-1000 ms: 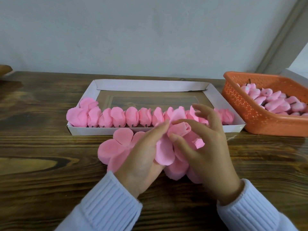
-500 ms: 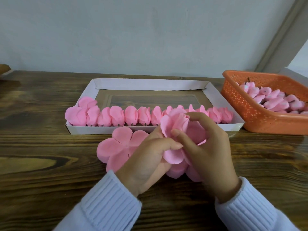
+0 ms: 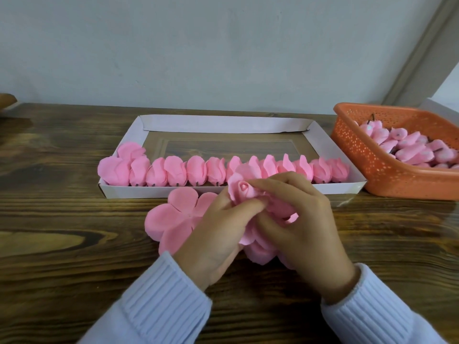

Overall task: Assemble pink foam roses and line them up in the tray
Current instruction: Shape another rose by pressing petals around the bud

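A pink foam rose (image 3: 244,189) with a small rolled bud at its centre is held just in front of the white tray (image 3: 154,191). My left hand (image 3: 218,234) pinches its petals from the left, and my right hand (image 3: 303,232) curls around it from the right. More pink petals hang below the hands, partly hidden. A flat pink petal cut-out (image 3: 173,214) lies on the table to the left of my left hand. Several finished roses (image 3: 173,172) stand in a row along the tray's near wall.
An orange perforated basket (image 3: 367,162) with several pink foam buds stands at the right, touching the tray's corner. The dark wooden table (image 3: 62,244) runs back to a pale wall. The tray's far half shows a bare clear bottom.
The rose's petals have been folded up around the bud, and both hands have closed more tightly on it. The flat petal cut-out has not moved.
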Demonstrator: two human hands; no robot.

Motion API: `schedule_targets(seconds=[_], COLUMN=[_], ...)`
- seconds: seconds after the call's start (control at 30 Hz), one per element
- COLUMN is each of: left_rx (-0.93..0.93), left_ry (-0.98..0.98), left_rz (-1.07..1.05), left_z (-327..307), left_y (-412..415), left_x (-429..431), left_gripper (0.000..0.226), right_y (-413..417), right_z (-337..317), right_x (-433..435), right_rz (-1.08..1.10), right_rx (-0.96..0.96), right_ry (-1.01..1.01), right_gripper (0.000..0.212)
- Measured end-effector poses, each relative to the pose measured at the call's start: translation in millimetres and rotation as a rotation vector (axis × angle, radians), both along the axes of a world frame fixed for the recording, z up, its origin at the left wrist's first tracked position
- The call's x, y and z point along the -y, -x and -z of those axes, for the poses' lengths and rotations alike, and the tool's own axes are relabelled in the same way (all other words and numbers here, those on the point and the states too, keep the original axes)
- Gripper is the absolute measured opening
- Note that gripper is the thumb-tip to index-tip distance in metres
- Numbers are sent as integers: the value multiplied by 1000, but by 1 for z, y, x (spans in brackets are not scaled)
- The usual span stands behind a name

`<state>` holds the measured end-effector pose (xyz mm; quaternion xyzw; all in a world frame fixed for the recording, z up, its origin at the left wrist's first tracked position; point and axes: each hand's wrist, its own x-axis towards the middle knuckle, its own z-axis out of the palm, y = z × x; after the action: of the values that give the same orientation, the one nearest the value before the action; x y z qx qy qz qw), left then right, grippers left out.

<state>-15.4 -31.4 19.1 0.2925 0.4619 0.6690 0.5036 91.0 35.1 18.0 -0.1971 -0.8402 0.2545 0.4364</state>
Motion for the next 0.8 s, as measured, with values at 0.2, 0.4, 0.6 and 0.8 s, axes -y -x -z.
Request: schedule_targets(seconds=[0.2, 0.4, 0.6, 0.8], left_rx=[-75, -322, -263, -201], left_ry=[35, -2, -22, -47], left_rz=[-78, 66, 56, 51], left_z=[4, 3, 4, 5], left_y=[1, 0, 2, 4], left_x=[-1, 2, 2, 1], left_gripper=[9, 29, 34, 38], right_y=[-4, -5, -6, -6], right_z=[-5, -7, -4, -5], right_x=[3, -4, -7, -3], right_rz=[-37, 44, 60, 49], right_rx=[-147, -215, -223, -216], right_ry=[204, 516, 526, 484], right_gripper=[41, 20, 16, 16])
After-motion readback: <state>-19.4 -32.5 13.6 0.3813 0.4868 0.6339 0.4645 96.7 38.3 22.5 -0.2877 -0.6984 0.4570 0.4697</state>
